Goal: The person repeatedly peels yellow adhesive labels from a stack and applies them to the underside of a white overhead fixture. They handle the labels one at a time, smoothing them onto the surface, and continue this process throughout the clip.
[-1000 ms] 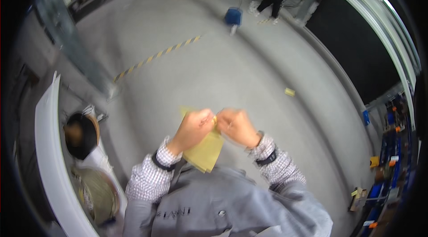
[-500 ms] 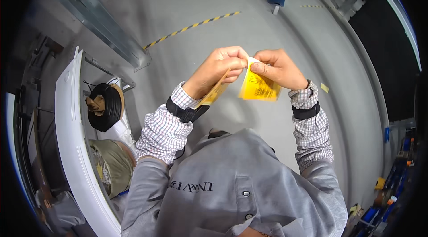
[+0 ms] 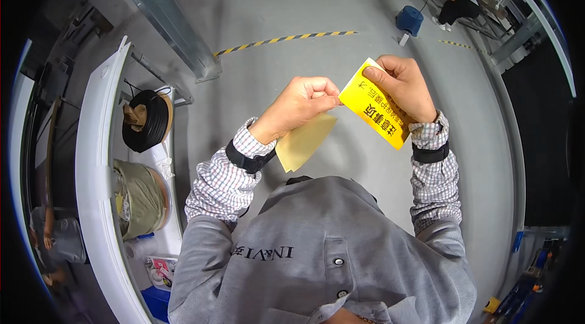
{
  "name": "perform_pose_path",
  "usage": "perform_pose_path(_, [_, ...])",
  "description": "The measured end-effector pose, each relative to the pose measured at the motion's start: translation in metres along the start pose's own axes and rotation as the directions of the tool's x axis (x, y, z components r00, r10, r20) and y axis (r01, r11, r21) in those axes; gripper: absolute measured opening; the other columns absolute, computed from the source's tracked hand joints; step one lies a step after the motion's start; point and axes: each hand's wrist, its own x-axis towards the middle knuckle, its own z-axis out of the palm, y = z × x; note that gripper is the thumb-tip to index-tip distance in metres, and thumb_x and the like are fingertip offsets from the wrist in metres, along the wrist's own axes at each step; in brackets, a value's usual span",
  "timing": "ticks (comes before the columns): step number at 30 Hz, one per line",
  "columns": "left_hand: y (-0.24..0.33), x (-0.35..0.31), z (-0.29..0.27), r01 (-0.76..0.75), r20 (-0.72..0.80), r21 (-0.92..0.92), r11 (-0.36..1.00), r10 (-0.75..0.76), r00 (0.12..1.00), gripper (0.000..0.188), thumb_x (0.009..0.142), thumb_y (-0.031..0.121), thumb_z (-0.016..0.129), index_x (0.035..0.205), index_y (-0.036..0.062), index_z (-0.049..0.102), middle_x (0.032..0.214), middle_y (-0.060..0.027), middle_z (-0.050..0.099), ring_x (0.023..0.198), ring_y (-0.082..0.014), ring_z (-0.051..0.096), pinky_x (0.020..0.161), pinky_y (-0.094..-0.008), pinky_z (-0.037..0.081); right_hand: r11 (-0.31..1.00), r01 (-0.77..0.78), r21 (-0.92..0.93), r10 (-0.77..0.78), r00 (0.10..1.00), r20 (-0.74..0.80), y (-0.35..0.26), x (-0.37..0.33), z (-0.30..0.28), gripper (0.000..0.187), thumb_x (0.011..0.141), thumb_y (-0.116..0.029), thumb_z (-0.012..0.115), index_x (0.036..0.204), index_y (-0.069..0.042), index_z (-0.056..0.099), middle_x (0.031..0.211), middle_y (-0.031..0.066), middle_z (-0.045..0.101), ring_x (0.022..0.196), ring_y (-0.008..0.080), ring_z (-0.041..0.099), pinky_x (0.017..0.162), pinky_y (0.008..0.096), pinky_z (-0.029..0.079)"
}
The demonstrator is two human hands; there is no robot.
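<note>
In front of my chest, my right hand (image 3: pixel 403 89) pinches a bright yellow printed label (image 3: pixel 373 110) with a white upper edge, thumb on its face. The label is tilted, its lower end pointing down and right. My left hand (image 3: pixel 300 104) is closed on a pale yellow sheet of paper (image 3: pixel 303 142), which hangs below the fingers toward my wrist. The left fingertips are right at the label's left corner; whether they touch it I cannot tell. Black bands circle both wrists over checked sleeves.
To my left stands a white-edged rack (image 3: pixel 100 178) with a black cable coil (image 3: pixel 143 132) and a greenish wrapped roll (image 3: pixel 135 199). A steel column (image 3: pixel 161 19) rises beyond it. Striped floor tape (image 3: pixel 286 39), a blue stool (image 3: pixel 409 20) and a seated person (image 3: pixel 461 4) are farther off.
My hands have moved apart, the right one going right with the label, whose printed face now shows more fully. The paper in my left hand has swung round, showing its pale side.
</note>
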Motion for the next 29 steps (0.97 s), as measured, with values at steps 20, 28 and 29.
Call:
perform_pose_path(20, [-0.037, 0.001, 0.026, -0.207, -0.097, 0.303, 0.930, 0.246, 0.964, 0.009, 0.085, 0.007, 0.054, 0.079, 0.0003, 0.057, 0.058, 0.0050, 0.047, 0.053, -0.0014, 0.038, 0.046, -0.0200, 0.032, 0.955, 0.288, -0.071, -0.293, 0.954, -0.066, 0.043, -0.046, 0.046, 0.007, 0.072, -0.004, 0.063, 0.078, 0.001, 0.062, 0.066, 0.0118, 0.059, 0.053, 0.0194, 0.054, 0.051, 0.0283, 0.044])
perform_pose_path(28, [-0.035, 0.002, 0.021, -0.171, -0.058, 0.414, 0.894, 0.214, 0.975, 0.009, 0.083, 0.006, 0.055, 0.076, 0.0011, 0.058, 0.052, 0.0045, 0.044, 0.050, -0.0012, 0.036, 0.043, -0.0214, 0.029, 0.873, 0.431, -0.227, -0.444, 0.896, -0.005, 0.042, -0.040, 0.049, 0.004, 0.071, 0.001, 0.056, 0.068, 0.000, 0.056, 0.063, 0.0114, 0.056, 0.053, 0.0251, 0.054, 0.049, 0.0334, 0.043])
perform_pose_path(29, [-0.034, 0.003, 0.020, -0.166, -0.049, 0.370, 0.914, 0.198, 0.979, 0.009, 0.084, 0.006, 0.054, 0.076, 0.0020, 0.058, 0.053, 0.0044, 0.046, 0.050, -0.0007, 0.039, 0.043, -0.0214, 0.030, 0.917, 0.360, -0.168, -0.362, 0.932, 0.024, 0.039, -0.040, 0.046, 0.006, 0.075, -0.001, 0.054, 0.071, 0.000, 0.059, 0.065, 0.0121, 0.059, 0.055, 0.0209, 0.057, 0.051, 0.0338, 0.044])
